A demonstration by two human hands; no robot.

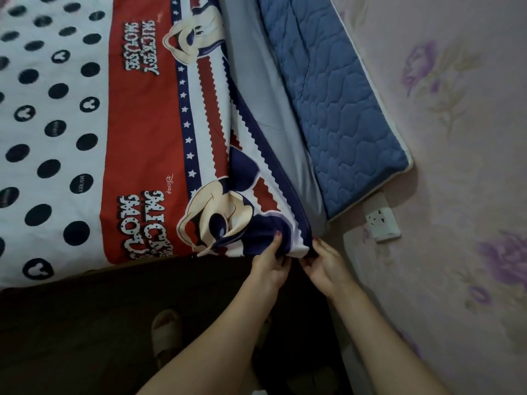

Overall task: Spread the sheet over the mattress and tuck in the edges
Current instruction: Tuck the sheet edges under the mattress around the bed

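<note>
Both hands [296, 265] on sheet [142, 138] corner

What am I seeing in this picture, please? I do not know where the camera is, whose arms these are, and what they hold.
There is one picture, taken by a camera worn on a person's head, looking down. No machine is here; the two bare arms are the person's own. The left hand and the right hand both grip the corner of a printed sheet, white with dark dots and a red cartoon band. It covers the bed; its right side is lifted off the grey mattress. A blue quilted pad leans at the flowered wall, near a wall socket.
</note>
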